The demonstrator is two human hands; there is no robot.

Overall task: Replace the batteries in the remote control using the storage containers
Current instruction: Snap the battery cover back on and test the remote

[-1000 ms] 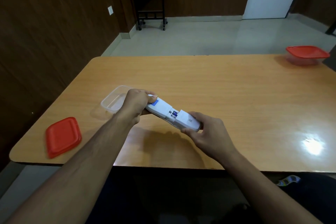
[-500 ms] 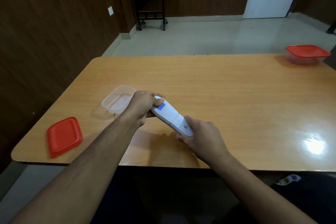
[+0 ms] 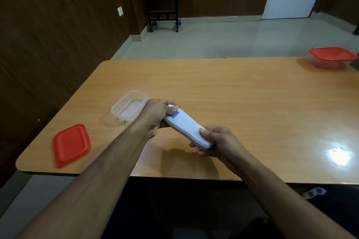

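A broad wooden table filled the room's middle, its rounded left corner close to the dark panelled wall and pale floor lying open beyond its far edge. Most of the tabletop's right half lay bare, save a lidded red-topped container at the far right edge. Near the left front corner a loose red lid lay flat, just inside the rim. Beyond it stood an open clear container, just beside the person's left hand. That hand gripped the upper end of a white remote control, thumb laid over its top by a blue patch. The right hand clasped the lower end, thumb pressed on its face, fingers curled beneath. The remote was held slantwise above the table's near-left portion, well back from the front edge.
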